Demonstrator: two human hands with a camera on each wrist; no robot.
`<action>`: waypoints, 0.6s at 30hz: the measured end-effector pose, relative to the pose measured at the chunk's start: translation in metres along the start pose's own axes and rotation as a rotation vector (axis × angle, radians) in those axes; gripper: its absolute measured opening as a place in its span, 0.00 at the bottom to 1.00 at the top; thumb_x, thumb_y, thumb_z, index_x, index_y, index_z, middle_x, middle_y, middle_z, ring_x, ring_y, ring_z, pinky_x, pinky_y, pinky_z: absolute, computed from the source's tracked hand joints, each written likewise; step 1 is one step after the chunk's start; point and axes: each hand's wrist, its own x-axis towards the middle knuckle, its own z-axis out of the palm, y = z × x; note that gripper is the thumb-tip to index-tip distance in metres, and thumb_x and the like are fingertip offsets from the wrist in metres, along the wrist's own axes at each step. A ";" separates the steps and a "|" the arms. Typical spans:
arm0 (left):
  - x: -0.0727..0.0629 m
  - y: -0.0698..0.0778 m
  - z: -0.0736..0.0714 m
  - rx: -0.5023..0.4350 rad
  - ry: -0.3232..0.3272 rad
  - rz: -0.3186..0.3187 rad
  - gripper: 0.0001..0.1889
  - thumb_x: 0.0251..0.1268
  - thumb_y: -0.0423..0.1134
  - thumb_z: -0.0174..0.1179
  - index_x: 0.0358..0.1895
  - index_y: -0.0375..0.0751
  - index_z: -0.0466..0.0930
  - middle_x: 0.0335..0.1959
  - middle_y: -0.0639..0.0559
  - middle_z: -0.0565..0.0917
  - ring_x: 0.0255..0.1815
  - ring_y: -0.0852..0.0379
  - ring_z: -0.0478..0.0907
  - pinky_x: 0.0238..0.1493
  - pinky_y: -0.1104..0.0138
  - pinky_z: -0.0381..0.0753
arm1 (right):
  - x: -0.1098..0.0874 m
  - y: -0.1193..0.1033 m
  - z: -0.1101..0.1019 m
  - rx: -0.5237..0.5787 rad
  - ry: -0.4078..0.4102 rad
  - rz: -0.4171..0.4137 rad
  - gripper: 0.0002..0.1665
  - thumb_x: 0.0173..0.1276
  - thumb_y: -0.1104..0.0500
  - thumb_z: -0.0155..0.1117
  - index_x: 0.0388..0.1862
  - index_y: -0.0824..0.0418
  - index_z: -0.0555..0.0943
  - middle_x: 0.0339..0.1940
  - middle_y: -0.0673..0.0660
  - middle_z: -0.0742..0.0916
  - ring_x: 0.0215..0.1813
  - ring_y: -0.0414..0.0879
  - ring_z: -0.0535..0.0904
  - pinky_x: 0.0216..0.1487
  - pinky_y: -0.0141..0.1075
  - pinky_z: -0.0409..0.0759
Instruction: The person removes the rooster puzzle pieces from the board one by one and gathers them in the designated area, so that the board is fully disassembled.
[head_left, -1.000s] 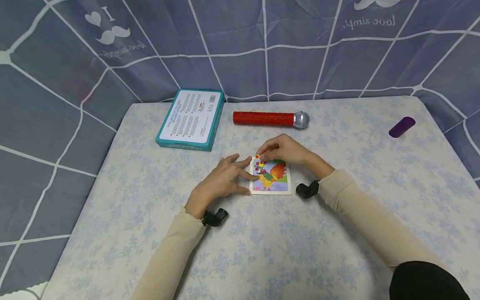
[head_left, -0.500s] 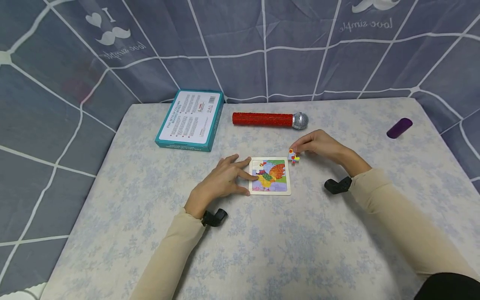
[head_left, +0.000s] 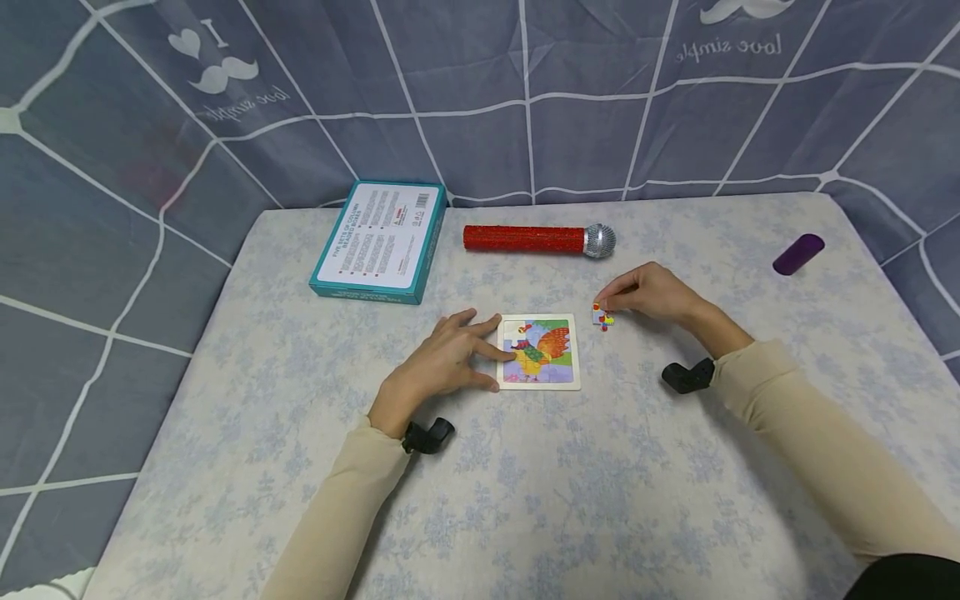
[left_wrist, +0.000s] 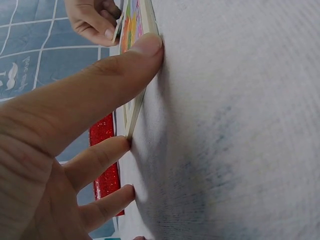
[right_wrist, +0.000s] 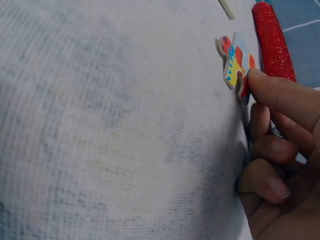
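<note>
A square jigsaw puzzle with a pale frame and a colourful rooster picture (head_left: 551, 350) lies flat on the table. My left hand (head_left: 444, 357) steadies its left side with spread, fairly straight fingers; one finger lies over the picture, and the thumb touches the frame's near left corner. To the right of the frame, my right hand (head_left: 654, 293) pinches a small puzzle piece (head_left: 601, 317) between thumb and finger. Close up in the right wrist view, this piece (right_wrist: 235, 65) shows yellow, red and light blue. A plain patch shows at the picture's upper left.
Behind the puzzle lies a red glittery microphone (head_left: 525, 238) with a silver head. A teal and white box (head_left: 381, 237) is at the back left. Far right is a dark purple cylinder (head_left: 798, 254). A grey-blue curtain (head_left: 480, 75) hangs behind the table (head_left: 525, 483).
My right hand has lifted the piece from the puzzle's upper left and carried it rightward, beyond the frame. My left hand stays where it was.
</note>
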 end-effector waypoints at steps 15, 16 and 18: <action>-0.001 0.001 -0.001 -0.023 0.001 -0.007 0.26 0.46 0.46 0.78 0.54 0.55 0.86 0.74 0.48 0.63 0.77 0.37 0.49 0.72 0.37 0.42 | -0.001 -0.002 0.008 -0.031 0.069 0.042 0.13 0.65 0.55 0.70 0.44 0.62 0.89 0.46 0.56 0.89 0.58 0.50 0.76 0.53 0.40 0.72; -0.001 0.001 -0.001 -0.023 0.000 -0.008 0.26 0.46 0.46 0.78 0.54 0.55 0.86 0.74 0.48 0.63 0.77 0.37 0.49 0.72 0.37 0.42 | -0.001 -0.002 0.008 -0.020 0.071 0.052 0.14 0.65 0.55 0.70 0.44 0.62 0.89 0.46 0.56 0.89 0.59 0.51 0.75 0.55 0.41 0.71; -0.001 0.001 0.000 -0.023 0.002 -0.007 0.26 0.46 0.46 0.78 0.54 0.55 0.86 0.74 0.48 0.63 0.77 0.37 0.50 0.72 0.37 0.42 | -0.001 -0.002 0.008 -0.003 0.073 0.061 0.14 0.64 0.55 0.71 0.44 0.63 0.89 0.46 0.56 0.89 0.60 0.51 0.75 0.57 0.42 0.71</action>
